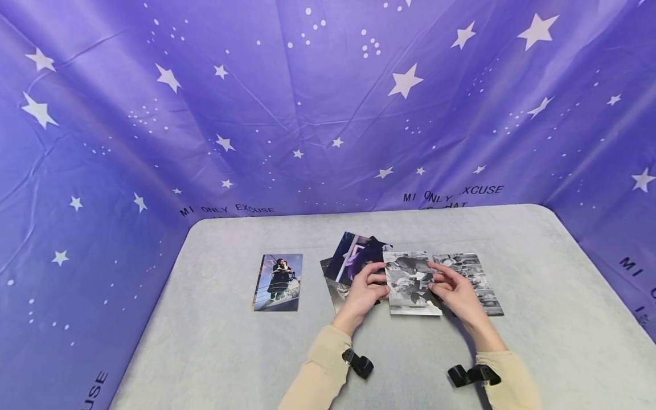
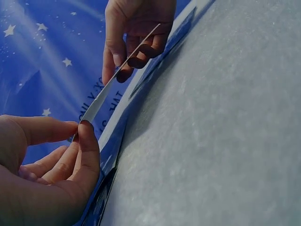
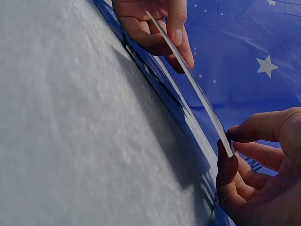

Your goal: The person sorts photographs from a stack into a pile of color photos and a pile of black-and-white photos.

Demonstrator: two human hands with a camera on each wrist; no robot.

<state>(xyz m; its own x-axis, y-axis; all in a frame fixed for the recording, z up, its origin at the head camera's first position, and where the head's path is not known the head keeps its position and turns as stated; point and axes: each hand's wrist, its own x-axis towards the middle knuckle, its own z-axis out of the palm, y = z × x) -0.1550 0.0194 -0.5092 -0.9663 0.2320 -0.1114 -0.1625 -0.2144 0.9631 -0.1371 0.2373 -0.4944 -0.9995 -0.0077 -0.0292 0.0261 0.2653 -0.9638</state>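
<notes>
Between both hands, above the table, is a black-and-white photo print [image 1: 411, 285]. My left hand [image 1: 365, 293] pinches its left edge and my right hand [image 1: 458, 293] pinches its right edge. Both wrist views show the print [image 3: 202, 96] edge-on, raised off the tabletop, with a hand at each end. Behind my left hand lies a dark purple photo [image 1: 344, 259], overlapping a greyish photo [image 1: 335, 290] partly hidden below it. Another black-and-white photo [image 1: 484, 290] lies flat behind my right hand, its near-left part covered.
Apart on the left lies a small stack of photos, topped by one of two figures at a ship's railing [image 1: 279, 283]. The grey table [image 1: 205, 353] has rounded far corners. A purple star-printed cloth [image 1: 307, 102] hangs around its back and sides.
</notes>
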